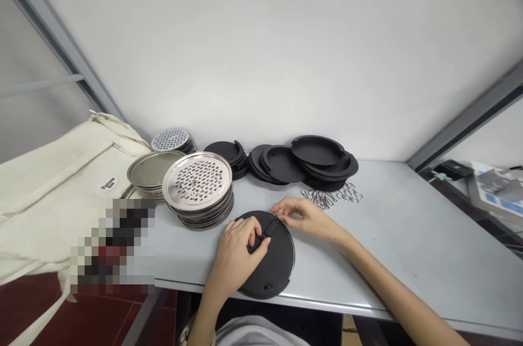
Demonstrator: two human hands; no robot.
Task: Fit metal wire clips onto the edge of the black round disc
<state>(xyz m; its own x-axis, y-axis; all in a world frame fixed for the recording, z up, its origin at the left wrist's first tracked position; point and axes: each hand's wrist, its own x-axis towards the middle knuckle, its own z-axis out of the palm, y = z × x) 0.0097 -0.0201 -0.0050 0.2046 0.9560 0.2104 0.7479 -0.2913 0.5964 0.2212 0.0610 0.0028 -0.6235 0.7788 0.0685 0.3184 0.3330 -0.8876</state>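
A round black disc (274, 264) with a silvery edge lies at the front edge of the table. My left hand (237, 250) presses on it with curled fingers, thumb and fingertips at a raised black strip (269, 230) across its upper part. At the disc's far rim, my right hand (296, 212) pinches a small metal clip (276, 215), mostly hidden by the fingertips. Behind that hand lies a pile of small wire clips (322, 199), with more metal loops (350, 193) to their right.
Left of the disc stands a stack of perforated metal grater discs (198, 180). Plain metal discs (155, 169) and another grater stack (169, 140) are behind it. Black round covers (318, 151) and smaller black pieces (224, 152) line the wall. A cream bag (61, 171) hangs over the left side.
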